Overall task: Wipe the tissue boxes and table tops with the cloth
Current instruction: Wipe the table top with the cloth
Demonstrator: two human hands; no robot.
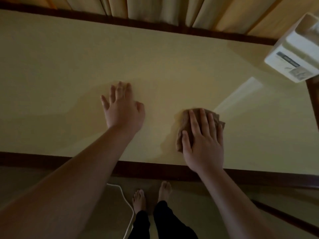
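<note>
A cream table top [60, 69] with a dark wooden rim fills most of the view. My right hand [202, 142] presses flat, fingers straight, on a folded brown cloth [183, 125] near the table's front edge. My left hand [121, 107] rests open on the bare table top to the left of the cloth, fingers spread. A white tissue box [293, 54] stands at the table's far right corner, apart from both hands.
Beige curtains [146, 9] hang behind the table's far edge. On the floor below the front edge are my bare feet [151, 195] and a white cord [126, 202]. A dark wooden edge [284, 214] runs along the lower right.
</note>
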